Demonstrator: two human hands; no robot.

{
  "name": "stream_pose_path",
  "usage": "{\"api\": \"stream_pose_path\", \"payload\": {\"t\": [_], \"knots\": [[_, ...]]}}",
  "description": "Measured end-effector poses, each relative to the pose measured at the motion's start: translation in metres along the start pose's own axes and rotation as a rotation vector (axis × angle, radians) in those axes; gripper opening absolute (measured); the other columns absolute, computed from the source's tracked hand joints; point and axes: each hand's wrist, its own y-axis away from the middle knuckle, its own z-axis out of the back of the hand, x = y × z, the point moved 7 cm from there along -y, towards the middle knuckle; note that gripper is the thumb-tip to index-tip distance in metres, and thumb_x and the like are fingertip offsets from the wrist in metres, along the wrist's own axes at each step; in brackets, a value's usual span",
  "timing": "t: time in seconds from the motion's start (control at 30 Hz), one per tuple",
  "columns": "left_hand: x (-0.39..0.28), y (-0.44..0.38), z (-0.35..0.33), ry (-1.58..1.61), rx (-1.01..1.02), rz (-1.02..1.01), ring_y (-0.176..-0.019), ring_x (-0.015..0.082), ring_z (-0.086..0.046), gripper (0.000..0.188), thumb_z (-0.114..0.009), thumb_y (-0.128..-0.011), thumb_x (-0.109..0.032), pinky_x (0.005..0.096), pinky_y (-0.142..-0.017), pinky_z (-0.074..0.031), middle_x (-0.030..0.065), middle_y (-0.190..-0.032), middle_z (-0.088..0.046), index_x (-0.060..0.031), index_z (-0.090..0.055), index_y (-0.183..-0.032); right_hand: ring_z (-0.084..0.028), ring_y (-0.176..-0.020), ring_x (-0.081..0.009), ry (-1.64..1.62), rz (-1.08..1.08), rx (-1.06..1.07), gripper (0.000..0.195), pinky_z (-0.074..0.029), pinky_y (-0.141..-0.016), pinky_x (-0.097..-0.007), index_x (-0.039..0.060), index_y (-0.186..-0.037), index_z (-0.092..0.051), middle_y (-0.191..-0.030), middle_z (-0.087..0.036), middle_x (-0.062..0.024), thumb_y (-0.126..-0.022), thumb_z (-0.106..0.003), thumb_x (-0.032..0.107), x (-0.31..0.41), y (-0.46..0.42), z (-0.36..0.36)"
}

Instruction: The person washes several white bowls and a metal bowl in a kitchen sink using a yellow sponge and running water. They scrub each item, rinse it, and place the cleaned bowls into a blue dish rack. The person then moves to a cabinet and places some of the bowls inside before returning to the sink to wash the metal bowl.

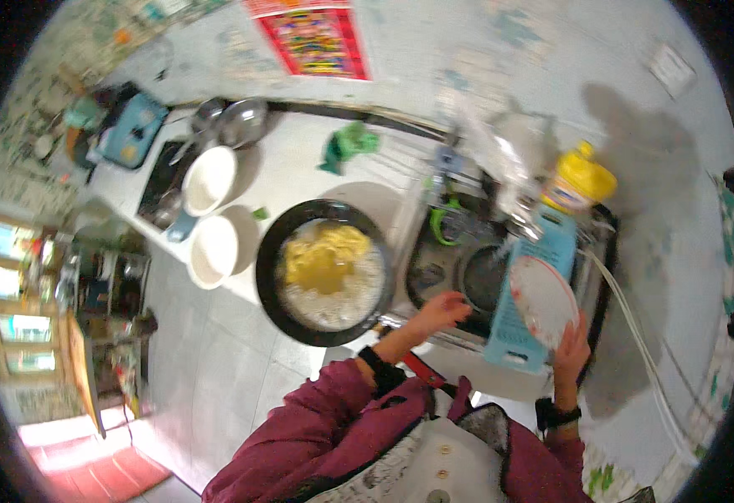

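Note:
My right hand [572,349] grips the near edge of a white plate or shallow bowl [542,303] with a red rim. That dish is tilted above a light-blue board [518,330], which lies across the right side of the stove [427,276]. Over the stove's front edge is my left hand [443,310], with bent fingers apart and nothing in it. To its left sits a black wok [271,302], holding yellow food that looks like egg [326,258] in a pale, bubbly liquid. Motion blur hides fine detail.
Two white bowls [213,251] stand at the left of the white counter [291,151], near metal bowls [243,122]. A crumpled green bag [348,144] lies behind the wok. On the stove's far side are a yellow bottle [577,179] and a green-handled item [443,220]. A pale cable [634,339] hangs at right.

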Motion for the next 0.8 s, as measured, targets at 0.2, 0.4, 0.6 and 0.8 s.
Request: {"api": "stream_pose_path", "payload": {"t": [0.2, 0.4, 0.6, 0.8], "knots": [[-0.024, 0.054, 0.039, -0.122, -0.086, -0.119, -0.091, 0.0138, -0.056, 0.038, -0.059, -0.090, -0.027, 0.0303, -0.081, -0.047, 0.0054, -0.108, -0.060, -0.0046, -0.052, -0.121, -0.059, -0.091, -0.0191, -0.476, -0.146, 0.208, 0.034, -0.047, -0.080, -0.0318, -0.0029, -0.120, -0.051, -0.104, -0.062, -0.0130, -0.093, -0.051, 0.017, 0.068, 0.004, -0.088], [-0.046, 0.162, 0.170, 0.124, -0.652, -0.277, -0.084, 0.0111, -0.057, 0.025, -0.057, -0.091, -0.025, 0.0279, -0.070, -0.047, 0.0040, -0.094, -0.062, -0.0021, -0.061, -0.103, -0.062, -0.086, -0.0158, -0.627, -0.160, 0.756, 0.035, -0.050, -0.071, -0.0270, -0.0030, -0.115, -0.052, -0.104, -0.062, -0.0126, -0.095, -0.048, 0.025, 0.196, -0.011, -0.175], [-0.050, 0.286, 0.325, 0.433, -0.975, -0.468, -0.084, 0.0174, -0.061, 0.024, -0.056, -0.089, -0.019, 0.0321, -0.070, -0.053, 0.0073, -0.096, -0.061, -0.0011, -0.053, -0.106, -0.065, -0.085, -0.0190, -0.529, -0.240, 0.909, 0.032, -0.053, -0.069, -0.0294, 0.0017, -0.114, -0.053, -0.107, -0.062, -0.0119, -0.097, -0.042, 0.026, 0.180, -0.019, -0.190], [-0.057, 0.327, 0.440, 0.474, -1.164, -0.432, -0.096, 0.0307, -0.061, 0.041, -0.047, -0.088, -0.007, 0.0372, -0.083, -0.055, 0.0207, -0.114, -0.054, 0.0098, -0.038, -0.123, -0.065, -0.080, -0.0188, -0.456, -0.393, 0.902, 0.032, -0.054, -0.064, -0.0295, 0.0027, -0.112, -0.053, -0.103, -0.062, -0.0116, -0.097, -0.043, 0.029, 0.122, -0.005, -0.195]]}}
